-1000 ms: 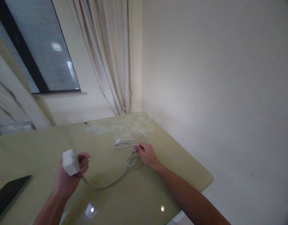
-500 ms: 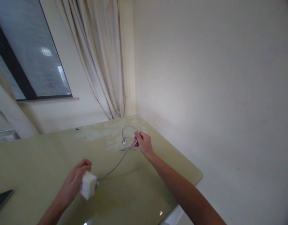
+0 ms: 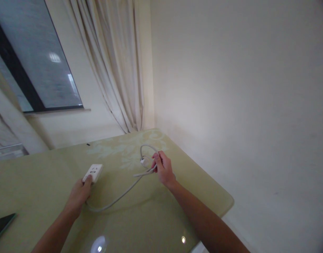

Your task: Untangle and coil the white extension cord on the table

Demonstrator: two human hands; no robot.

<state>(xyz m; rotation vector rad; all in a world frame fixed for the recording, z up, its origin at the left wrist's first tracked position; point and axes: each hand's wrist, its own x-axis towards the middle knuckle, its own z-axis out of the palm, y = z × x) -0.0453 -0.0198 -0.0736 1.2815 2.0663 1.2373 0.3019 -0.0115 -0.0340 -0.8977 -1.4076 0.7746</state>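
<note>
Socket block (image 3: 93, 172) is up in L hand (image 3: 79, 194), over the near-left part of the table (image 3: 203, 196), face w/ holes showing. L hand clamped on its near end, thumb on the face, fingers mostly hidden beneath. R hand (image 3: 164, 171) pinched on the bunched cable (image 3: 128, 189), thumb on top; can't tell how many strands it has.

Handling (my guess, no weights here): block prob. light, rigid hard plastic, a bit slick; take it by the long sides, clear of the holes. Cable looks bendy but springy, holds its own curves, so grip several strands at once. What looks like the plug (image 3: 144, 162) sits by the loop just beyond R hand; prob. hard, swings if the cable's lifted. Can't tell if it touches the tabletop.

Materials: block white, boxy, squared edges. Cable pale, round, smooth. Tabletop glossy, greenish, glass-like, rounded corner, pale scroll pattern at far end. Curtain (image 3: 116, 63) soft, cream, long folds.
</note>
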